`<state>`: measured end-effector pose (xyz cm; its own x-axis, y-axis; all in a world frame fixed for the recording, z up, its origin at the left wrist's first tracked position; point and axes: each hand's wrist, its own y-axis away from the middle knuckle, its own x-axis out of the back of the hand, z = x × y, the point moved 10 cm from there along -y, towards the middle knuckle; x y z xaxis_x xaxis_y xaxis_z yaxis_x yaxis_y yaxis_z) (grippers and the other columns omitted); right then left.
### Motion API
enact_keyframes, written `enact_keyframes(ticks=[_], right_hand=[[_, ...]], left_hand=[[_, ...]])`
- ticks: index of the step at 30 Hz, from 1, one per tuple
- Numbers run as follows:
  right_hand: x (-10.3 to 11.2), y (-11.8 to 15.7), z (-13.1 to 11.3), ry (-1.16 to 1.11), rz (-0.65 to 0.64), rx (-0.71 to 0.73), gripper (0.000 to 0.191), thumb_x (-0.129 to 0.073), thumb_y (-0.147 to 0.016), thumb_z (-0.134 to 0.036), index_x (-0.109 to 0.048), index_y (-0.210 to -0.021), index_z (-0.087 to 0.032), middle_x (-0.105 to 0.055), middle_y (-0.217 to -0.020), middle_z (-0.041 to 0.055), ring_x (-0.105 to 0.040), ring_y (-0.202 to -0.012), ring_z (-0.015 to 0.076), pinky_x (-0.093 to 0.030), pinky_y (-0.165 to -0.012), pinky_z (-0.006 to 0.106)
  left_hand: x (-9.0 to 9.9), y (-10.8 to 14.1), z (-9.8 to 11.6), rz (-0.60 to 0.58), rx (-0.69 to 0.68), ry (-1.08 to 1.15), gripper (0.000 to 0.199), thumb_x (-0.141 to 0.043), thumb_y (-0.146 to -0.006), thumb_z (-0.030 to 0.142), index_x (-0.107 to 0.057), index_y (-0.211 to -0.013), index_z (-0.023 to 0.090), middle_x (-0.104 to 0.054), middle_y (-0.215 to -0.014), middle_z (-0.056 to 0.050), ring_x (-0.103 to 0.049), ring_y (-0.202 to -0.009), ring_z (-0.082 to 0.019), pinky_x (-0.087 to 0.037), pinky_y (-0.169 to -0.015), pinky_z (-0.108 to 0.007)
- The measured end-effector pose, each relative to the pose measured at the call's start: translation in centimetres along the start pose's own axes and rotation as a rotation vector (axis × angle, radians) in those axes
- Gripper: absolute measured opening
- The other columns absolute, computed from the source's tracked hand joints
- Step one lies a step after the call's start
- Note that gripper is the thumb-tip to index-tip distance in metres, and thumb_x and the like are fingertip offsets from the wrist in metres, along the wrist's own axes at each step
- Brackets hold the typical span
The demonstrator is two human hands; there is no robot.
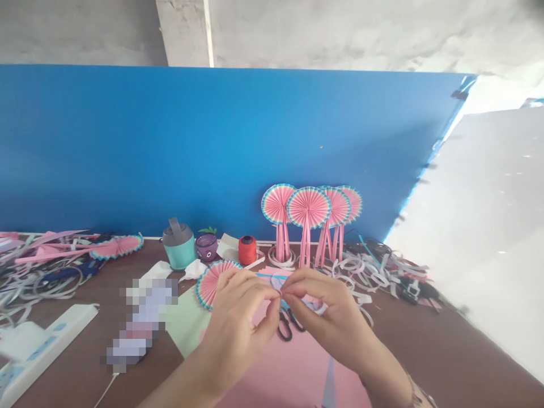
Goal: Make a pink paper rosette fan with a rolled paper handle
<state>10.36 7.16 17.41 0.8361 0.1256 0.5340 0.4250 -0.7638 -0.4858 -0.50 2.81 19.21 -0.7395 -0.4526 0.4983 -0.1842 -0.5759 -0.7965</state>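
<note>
My left hand (242,323) and my right hand (327,309) meet at their fingertips above pink paper (280,374). Both are closed in a pinch; whatever lies between the fingertips is too small to make out. Black-handled scissors (284,328) lie under and between the hands, their blades hidden. Just behind my left hand is a pink pleated paper rosette (210,283) with a blue edge, partly covered by the fingers. Green paper (187,320) shows to the left of the pink sheet.
Several pink rosettes (309,207) with hanging strips stand against the blue panel (170,141). A teal cup (179,249), purple pot (206,247) and red thread spool (247,250) line the back. Curled white strips (374,269) lie right; a power strip (55,345) lies left.
</note>
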Motion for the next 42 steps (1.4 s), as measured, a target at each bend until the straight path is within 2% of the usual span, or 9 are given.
enact_keyframes(ticks=[8, 12, 20, 25, 28, 31, 35, 39, 42], right_hand=[[-0.4, 0.3, 1.7, -0.07, -0.058, -0.159, 0.023, -0.055, -0.08, -0.01, -0.071, -0.068, -0.021, -0.065, -0.072, 0.0004, -0.059, -0.066, 0.0119, -0.045, -0.054, 0.021], [-0.4, 0.3, 2.0, -0.067, -0.064, -0.178, 0.024, -0.054, -0.076, -0.008, -0.072, -0.065, -0.021, -0.065, -0.069, -0.0001, -0.059, -0.064, 0.0117, -0.046, -0.053, 0.02], [0.1, 0.2, 1.4, -0.035, 0.004, -0.128, 0.024, -0.053, -0.074, -0.008, -0.07, -0.064, -0.022, -0.065, -0.067, -0.0001, -0.06, -0.064, 0.014, -0.046, -0.054, 0.024], [0.7, -0.1, 2.1, -0.102, 0.085, -0.175, 0.017, -0.056, -0.071, -0.012, -0.066, -0.059, -0.02, -0.065, -0.067, 0.0002, -0.059, -0.065, 0.0143, -0.047, -0.06, 0.026], [1.2, -0.3, 3.7, -0.228, 0.111, -0.262, 0.013, -0.057, -0.07, -0.019, -0.065, -0.059, -0.019, -0.066, -0.069, 0.002, -0.058, -0.063, 0.0145, -0.045, -0.056, 0.026], [2.5, -0.3, 6.1, -0.32, 0.165, -0.394, 0.014, -0.058, -0.07, -0.027, -0.064, -0.061, -0.018, -0.064, -0.064, 0.0026, -0.055, -0.057, 0.0142, -0.042, -0.051, 0.025], [6.3, 0.0, 9.4, -0.318, 0.383, -0.498, 0.016, -0.06, -0.07, -0.032, -0.063, -0.063, -0.017, -0.065, -0.062, 0.0042, -0.057, -0.059, 0.0153, -0.042, -0.055, 0.026], [10.2, 1.4, 13.0, -0.078, 0.556, -0.65, 0.017, -0.057, -0.071, -0.033, -0.06, -0.062, -0.018, -0.062, -0.059, 0.0033, -0.047, -0.047, 0.0129, -0.033, -0.045, 0.026], [11.4, 1.4, 14.3, 0.375, 0.456, -0.715, 0.031, -0.052, -0.077, -0.037, -0.055, -0.052, -0.019, -0.057, -0.052, 0.0048, -0.047, -0.047, 0.016, -0.031, -0.045, 0.029]], left_hand=[[-0.7, 0.1, 0.6, -0.065, -0.054, -0.057, 0.015, -0.054, -0.085, 0.009, -0.058, -0.078, 0.021, -0.067, -0.069, 0.003, -0.057, -0.071, -0.014, -0.038, -0.08, -0.036], [-1.1, 0.0, 0.6, -0.085, -0.056, -0.061, 0.015, -0.053, -0.085, 0.009, -0.059, -0.077, 0.02, -0.066, -0.069, 0.003, -0.057, -0.071, -0.015, -0.038, -0.079, -0.035], [-1.2, 0.0, 0.6, -0.104, -0.044, -0.052, 0.016, -0.052, -0.085, 0.007, -0.059, -0.078, 0.02, -0.066, -0.069, 0.002, -0.057, -0.072, -0.015, -0.038, -0.079, -0.035], [-1.1, 0.0, -0.4, -0.09, 0.019, 0.029, 0.015, -0.053, -0.085, 0.011, -0.059, -0.077, 0.022, -0.068, -0.07, 0.003, -0.057, -0.072, -0.015, -0.039, -0.082, -0.037], [-0.9, 0.0, -2.4, -0.082, 0.148, 0.089, 0.015, -0.053, -0.085, 0.015, -0.062, -0.075, 0.023, -0.068, -0.072, 0.001, -0.059, -0.076, -0.017, -0.041, -0.079, -0.036], [-0.5, 0.0, -5.5, -0.055, 0.366, 0.182, 0.016, -0.053, -0.083, 0.023, -0.064, -0.071, 0.023, -0.067, -0.074, -0.002, -0.061, -0.076, -0.018, -0.045, -0.071, -0.033], [-0.3, 0.5, -9.1, -0.037, 0.636, 0.331, 0.019, -0.057, -0.08, 0.033, -0.065, -0.068, 0.021, -0.067, -0.069, -0.001, -0.063, -0.07, -0.018, -0.047, -0.063, -0.028], [-0.4, 1.5, -11.5, 0.002, 0.858, 0.434, 0.023, -0.06, -0.077, 0.041, -0.066, -0.073, 0.02, -0.065, -0.062, 0.0, -0.061, -0.06, -0.016, -0.044, -0.05, -0.024], [-0.6, 2.0, -12.3, 0.035, 0.935, 0.491, 0.024, -0.063, -0.073, 0.043, -0.066, -0.073, 0.019, -0.065, -0.062, -0.001, -0.061, -0.057, -0.016, -0.042, -0.046, -0.022]])
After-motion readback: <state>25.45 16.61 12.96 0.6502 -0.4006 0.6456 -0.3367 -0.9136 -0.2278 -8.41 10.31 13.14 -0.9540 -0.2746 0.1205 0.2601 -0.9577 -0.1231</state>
